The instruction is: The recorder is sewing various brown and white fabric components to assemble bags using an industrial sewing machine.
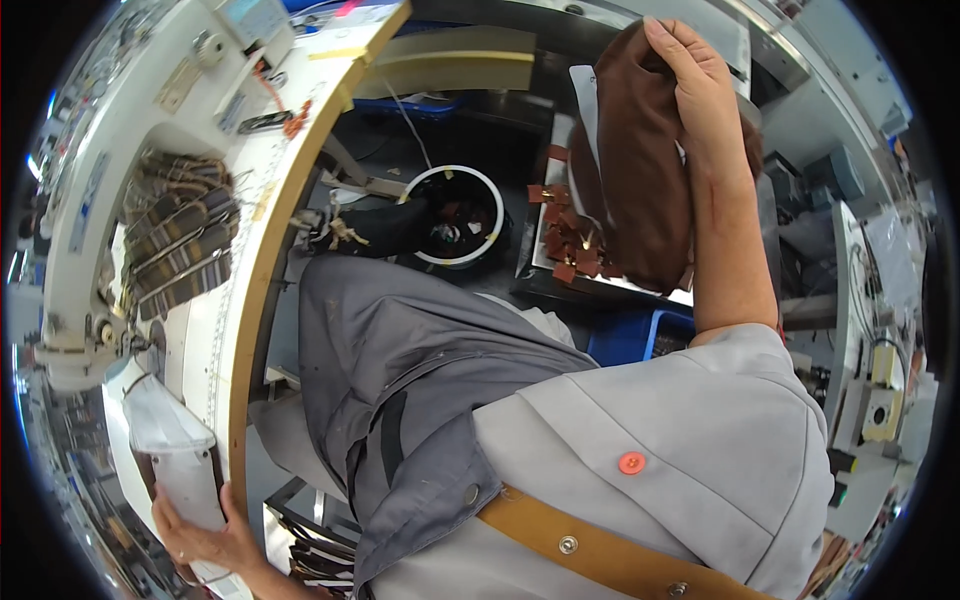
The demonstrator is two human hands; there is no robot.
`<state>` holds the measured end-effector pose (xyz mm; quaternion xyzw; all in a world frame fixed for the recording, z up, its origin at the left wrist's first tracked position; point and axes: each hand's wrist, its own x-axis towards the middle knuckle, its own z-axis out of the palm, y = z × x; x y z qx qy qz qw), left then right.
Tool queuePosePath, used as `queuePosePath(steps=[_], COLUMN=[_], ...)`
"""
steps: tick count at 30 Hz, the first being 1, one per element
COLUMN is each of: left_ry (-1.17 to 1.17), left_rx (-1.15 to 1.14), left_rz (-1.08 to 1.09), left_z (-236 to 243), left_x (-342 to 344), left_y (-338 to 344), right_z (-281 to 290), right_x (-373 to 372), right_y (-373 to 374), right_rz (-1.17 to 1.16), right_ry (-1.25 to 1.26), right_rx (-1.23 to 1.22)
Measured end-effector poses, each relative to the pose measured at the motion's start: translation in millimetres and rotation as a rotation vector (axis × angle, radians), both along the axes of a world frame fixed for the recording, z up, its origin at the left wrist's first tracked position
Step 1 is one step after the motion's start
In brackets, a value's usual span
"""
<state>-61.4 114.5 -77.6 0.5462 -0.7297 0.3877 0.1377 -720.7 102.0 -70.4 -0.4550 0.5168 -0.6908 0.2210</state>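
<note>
My right hand (705,88), raised at the upper right, is closed on the top of a dark brown piece of fabric (640,150). The fabric hangs in folds over a stack with a white sheet edge showing. At the lower left, my left hand (205,545) lies with fingers apart on a pale, plate-like piece (188,485) with brown material along its edges. This piece rests on the white table, just below the needle area of a sewing machine (85,350).
Striped fabric pieces (185,235) lie under the machine's arm. Small red-brown tabs (570,240) sit beside the stack. A white-rimmed bin (492,185) stands on the floor, near a blue crate (622,338). The white table (225,350) has a wooden edge.
</note>
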Motion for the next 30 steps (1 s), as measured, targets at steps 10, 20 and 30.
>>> queuePosePath(steps=[10, 20, 30], left_ry=[0.978, 1.03, 1.526], left_rx=[1.257, 1.335, 1.537], left_rz=[-0.69, -0.785, -0.737], left_z=[-26.0, -68.6, -94.9], left_x=[-227.4, -380.7, -372.4], left_y=[-32.2, -52.1, -69.6], right_z=[-33.2, -65.7, -185.1], right_x=[70.6, 100.9, -15.6], right_y=[-25.3, 11.4, 30.9], right_rz=[0.106, 0.153, -0.893], right_ry=[-0.272, -0.133, 1.284], right_rx=[-0.054, -0.028, 0.612])
